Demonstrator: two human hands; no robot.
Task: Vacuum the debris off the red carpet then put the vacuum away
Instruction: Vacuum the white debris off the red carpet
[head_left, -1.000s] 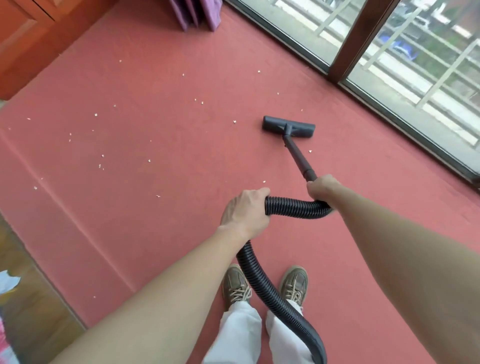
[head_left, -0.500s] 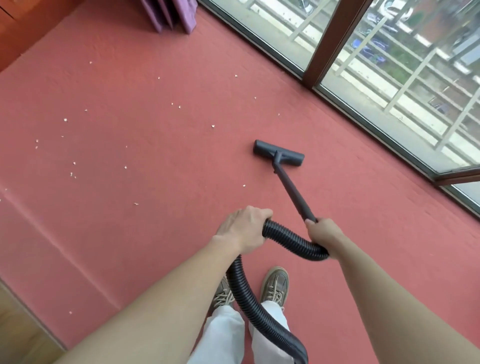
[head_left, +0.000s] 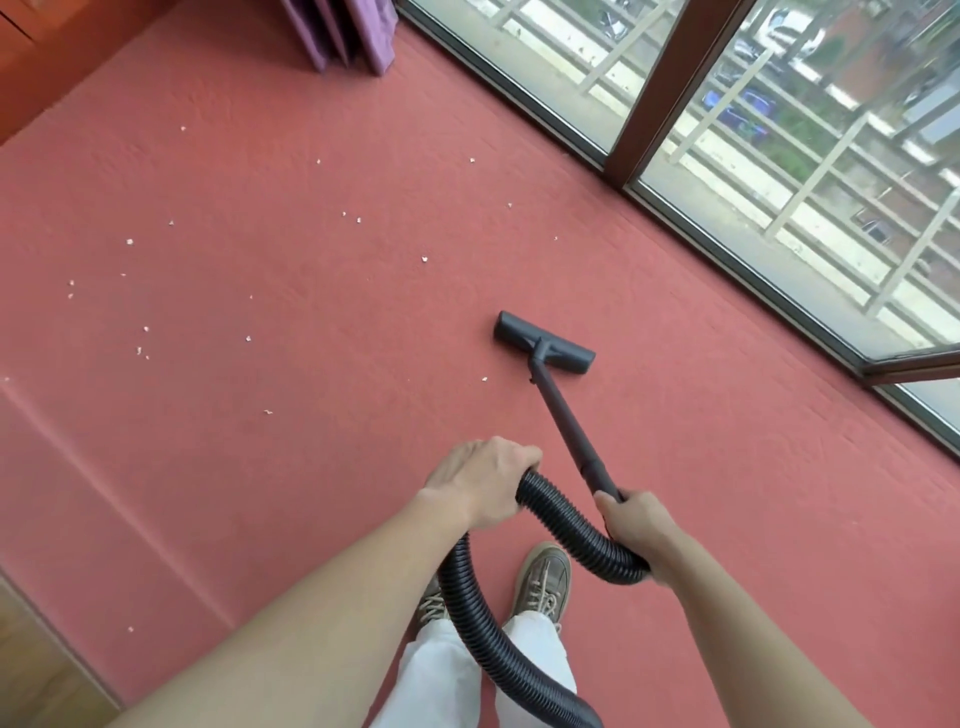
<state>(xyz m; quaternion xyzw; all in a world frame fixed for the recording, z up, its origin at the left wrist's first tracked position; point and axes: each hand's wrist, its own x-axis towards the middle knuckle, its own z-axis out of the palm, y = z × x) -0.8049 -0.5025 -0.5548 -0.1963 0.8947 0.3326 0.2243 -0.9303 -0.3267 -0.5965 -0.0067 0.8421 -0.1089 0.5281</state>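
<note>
Head view, floor: red carpet (head_left: 311, 467) dotted with white debris (head_left: 425, 259), mostly left of the floor head (head_left: 543, 349).
Vacuum: floor head flat on the carpet near the window (head_left: 779, 130); wand (head_left: 563, 415) slants back to the hands.
Left hand (head_left: 483, 480): fingers curled over the ribbed hose (head_left: 566, 525).
Right hand (head_left: 636, 525): wrapped round the wand's end.
Handling: wand looks stiff and light, steered from its end; hose bends freely.

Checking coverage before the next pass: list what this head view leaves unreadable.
1. Vacuum body: outside the frame; the hose leaves by the bottom edge.
2. Wand-to-hose joint: covered by the right hand.
3. Left shoe: mostly behind the left forearm and hose.
4. Debris specks: too small to identify the material.
</note>
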